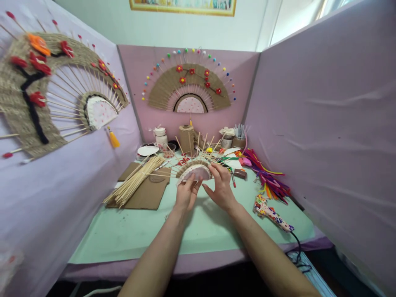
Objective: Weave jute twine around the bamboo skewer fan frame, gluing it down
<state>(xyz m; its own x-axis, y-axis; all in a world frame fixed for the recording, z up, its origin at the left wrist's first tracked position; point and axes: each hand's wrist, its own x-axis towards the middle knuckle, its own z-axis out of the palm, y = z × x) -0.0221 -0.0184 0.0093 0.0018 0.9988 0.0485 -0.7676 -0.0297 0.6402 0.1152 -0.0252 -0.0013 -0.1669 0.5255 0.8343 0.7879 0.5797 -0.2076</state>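
A half-made fan, a half paper plate with jute cord woven round wooden skewers that spread out from it, is held upright above the green table. My left hand grips its lower left edge with fingers closed on the plate. My right hand holds the right side, fingers curled over the woven rim. The skewer tips point away from me, toward the back of the table.
A bundle of loose skewers lies on cardboard sheets at the left. A patterned glue gun and coloured pipe cleaners lie at the right. A jute spool, jars and plates stand at the back. Finished fans hang on the pink walls.
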